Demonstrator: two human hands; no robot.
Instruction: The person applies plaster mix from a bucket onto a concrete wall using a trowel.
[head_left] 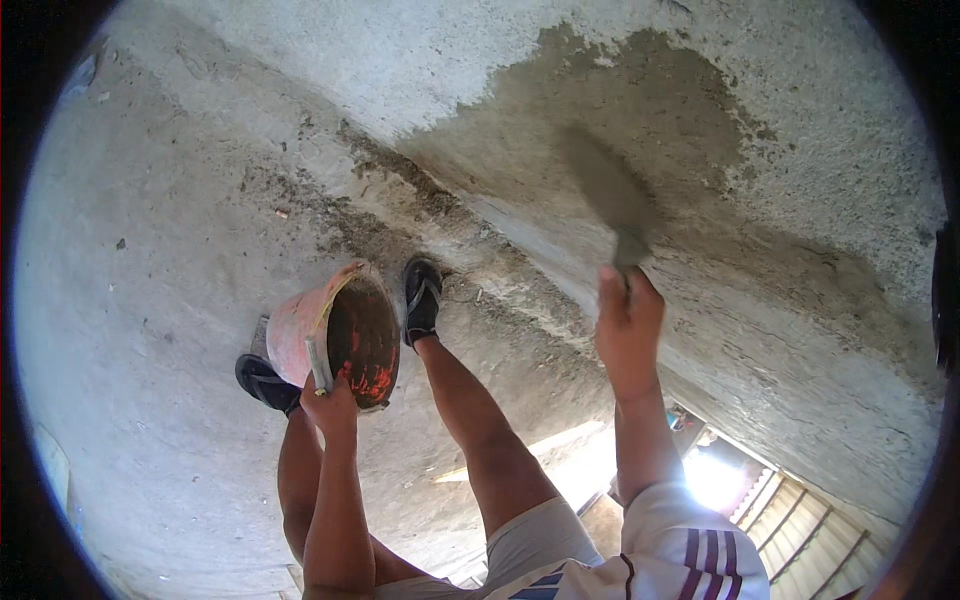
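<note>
My left hand grips the handle at the near rim of a pink plastic bucket, which is tipped toward the right with a grey-brown, red-streaked inside showing. My right hand is closed on the handle of a pointed trowel, its grey blade slightly blurred and lying over a dark damp patch on the rough concrete wall. Whether the blade touches the surface, I cannot tell.
My sandalled feet stand on grey concrete floor beside the bucket. A crumbly dirt-lined seam runs along the wall's base. Bright daylight and a slatted, corrugated structure show at lower right.
</note>
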